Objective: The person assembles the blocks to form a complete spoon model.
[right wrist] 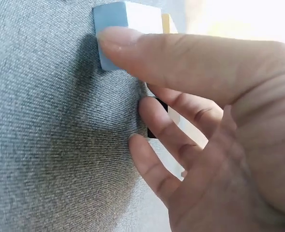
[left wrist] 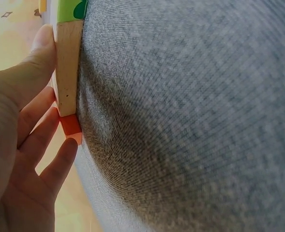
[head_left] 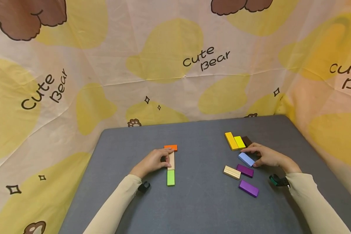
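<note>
Grey table [head_left: 204,208], backed by printed cloth [head_left: 163,48]. One blue block [head_left: 246,159], right side of table: gripped at its ends between thumb and forefinger of the right hand [head_left: 269,157]; whether lifted, cannot tell. One plain wooden block [head_left: 172,161], left of centre: held by the curled left hand [head_left: 152,161]; orange block [head_left: 173,147] crosswise at its far end, green block [head_left: 171,178] in line at its near end. Beyond the blue block: amber block [head_left: 231,141], yellow block [head_left: 239,141], dark brown block [head_left: 246,140]. Nearer: striped block [head_left: 232,172], two purple blocks [head_left: 248,188]. Likely faults: blue block slipping or twisting, should the end grip slacken; row skewed by uneven left-hand pressure; dark brown block knocked by the right hand's trailing fingers.
</note>
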A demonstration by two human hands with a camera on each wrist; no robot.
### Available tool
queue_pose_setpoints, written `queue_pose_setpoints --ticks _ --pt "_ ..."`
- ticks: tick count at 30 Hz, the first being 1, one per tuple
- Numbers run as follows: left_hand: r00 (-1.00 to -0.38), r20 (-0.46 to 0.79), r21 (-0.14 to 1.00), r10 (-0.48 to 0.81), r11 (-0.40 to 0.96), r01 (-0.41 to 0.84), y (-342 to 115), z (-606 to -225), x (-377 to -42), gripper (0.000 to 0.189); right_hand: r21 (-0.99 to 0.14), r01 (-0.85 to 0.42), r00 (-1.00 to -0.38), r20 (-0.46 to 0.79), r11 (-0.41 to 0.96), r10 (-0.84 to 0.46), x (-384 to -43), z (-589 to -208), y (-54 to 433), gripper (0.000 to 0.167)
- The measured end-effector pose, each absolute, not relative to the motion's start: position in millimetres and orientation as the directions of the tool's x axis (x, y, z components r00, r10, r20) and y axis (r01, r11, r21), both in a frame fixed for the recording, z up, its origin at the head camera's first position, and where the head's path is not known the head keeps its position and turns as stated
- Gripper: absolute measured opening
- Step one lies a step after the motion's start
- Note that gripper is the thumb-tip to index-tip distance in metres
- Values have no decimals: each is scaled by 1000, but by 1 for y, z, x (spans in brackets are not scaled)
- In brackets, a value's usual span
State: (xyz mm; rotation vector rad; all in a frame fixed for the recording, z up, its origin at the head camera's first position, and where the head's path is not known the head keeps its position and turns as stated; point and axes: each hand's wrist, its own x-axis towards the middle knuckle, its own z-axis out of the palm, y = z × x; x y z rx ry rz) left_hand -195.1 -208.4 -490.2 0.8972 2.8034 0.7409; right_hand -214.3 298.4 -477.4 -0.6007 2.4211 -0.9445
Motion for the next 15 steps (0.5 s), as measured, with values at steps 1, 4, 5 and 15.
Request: queue_pose_setpoints --ticks 1,4,5,15 --pt "-820 46 482 570 707 518 -208 -490 -195 23 -708 -225 -797 -262 670 -545 -214 -477 298 58" --pt "-819 46 480 572 706 520 -208 -489 -195 24 -693 -228 -812 -253 685 -526 -214 -478 297 57" --pt "-818 47 480 574 705 522 -208 -489 -195 24 -686 -232 -818 -246 689 -521 -213 -478 297 57" --pt "-813 53 475 580 701 531 -210 -488 -196 24 -591 -329 -865 -125 737 -486 -209 -477 293 59"
